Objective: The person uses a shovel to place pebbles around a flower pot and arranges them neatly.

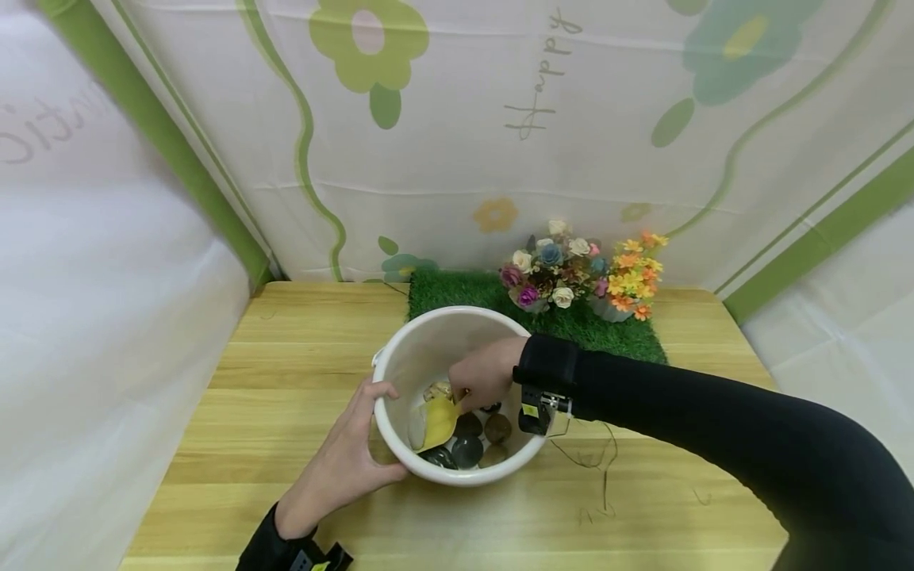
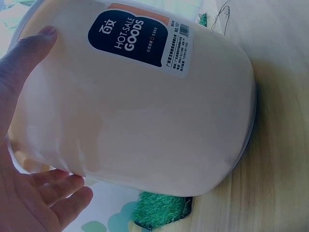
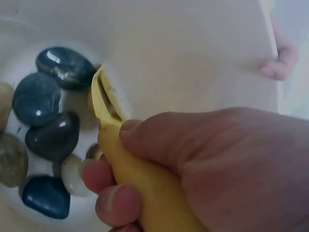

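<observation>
A white bucket [image 1: 464,480] stands on the table with several smooth stones [image 1: 467,450] at its bottom. My left hand [image 1: 350,444] grips its left side, fingertips hooked over the rim; the left wrist view shows the thumb [image 2: 26,55] against the outer wall. Inside the bucket, my right hand [image 1: 489,373] holds a small yellow shovel [image 1: 440,420] by its handle. In the right wrist view, fingers wrap round the thick handle [image 3: 149,188], and a pale stone [image 3: 115,94] lies along the blade by the bucket wall. Dark and brownish stones [image 3: 53,135] lie beside it.
Behind the bucket lies a green grass mat [image 1: 457,285]. Two pots of artificial flowers [image 1: 553,266] stand on it. Dark thin strands [image 1: 605,468] lie on the wooden table [image 1: 286,373] to the right. A patterned cloth [image 1: 443,143] hangs behind.
</observation>
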Action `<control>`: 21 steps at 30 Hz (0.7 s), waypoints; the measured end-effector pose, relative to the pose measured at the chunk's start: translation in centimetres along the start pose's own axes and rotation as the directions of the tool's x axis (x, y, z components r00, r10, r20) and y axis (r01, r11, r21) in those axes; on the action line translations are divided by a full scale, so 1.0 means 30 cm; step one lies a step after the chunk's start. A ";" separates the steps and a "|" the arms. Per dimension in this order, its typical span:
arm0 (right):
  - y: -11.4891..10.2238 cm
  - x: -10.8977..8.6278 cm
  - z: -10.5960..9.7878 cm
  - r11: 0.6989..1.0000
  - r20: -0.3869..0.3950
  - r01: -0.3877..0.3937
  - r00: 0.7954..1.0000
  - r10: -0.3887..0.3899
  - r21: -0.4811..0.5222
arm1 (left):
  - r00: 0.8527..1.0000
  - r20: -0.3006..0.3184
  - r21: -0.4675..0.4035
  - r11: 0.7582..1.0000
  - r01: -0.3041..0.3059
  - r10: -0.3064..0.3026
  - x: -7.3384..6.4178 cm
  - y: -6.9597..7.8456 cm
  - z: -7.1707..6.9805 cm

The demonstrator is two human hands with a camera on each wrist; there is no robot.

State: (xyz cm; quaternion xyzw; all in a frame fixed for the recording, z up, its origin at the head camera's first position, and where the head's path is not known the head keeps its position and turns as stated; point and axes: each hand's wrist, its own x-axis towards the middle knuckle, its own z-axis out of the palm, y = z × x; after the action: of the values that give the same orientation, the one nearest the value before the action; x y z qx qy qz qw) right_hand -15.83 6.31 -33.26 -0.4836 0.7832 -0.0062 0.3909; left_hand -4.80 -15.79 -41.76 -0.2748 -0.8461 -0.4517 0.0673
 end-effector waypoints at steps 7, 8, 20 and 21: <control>0.232 0.175 0.118 0.998 0.001 0.051 0.999 -0.051 -0.030 | 1.000 0.009 -0.009 1.000 0.006 -0.006 0.004 0.005 0.001; 0.251 0.190 0.128 0.998 0.008 0.051 0.999 -0.050 -0.028 | 1.000 0.010 -0.009 1.000 0.007 -0.007 0.004 0.006 0.001; 0.121 0.052 0.048 0.991 -0.048 0.135 0.990 -0.134 0.019 | 1.000 0.004 0.008 1.000 0.009 -0.009 0.000 0.002 0.003; 0.092 0.024 0.029 0.988 -0.051 0.148 0.988 -0.147 0.030 | 1.000 0.001 0.009 1.000 0.006 -0.006 0.000 0.002 0.003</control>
State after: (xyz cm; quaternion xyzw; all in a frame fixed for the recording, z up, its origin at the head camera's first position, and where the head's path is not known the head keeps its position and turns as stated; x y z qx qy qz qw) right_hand -17.52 7.54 -35.37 -0.5334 0.7543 -0.0600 0.3780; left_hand -4.75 -15.69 -41.78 -0.2724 -0.8489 -0.4479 0.0668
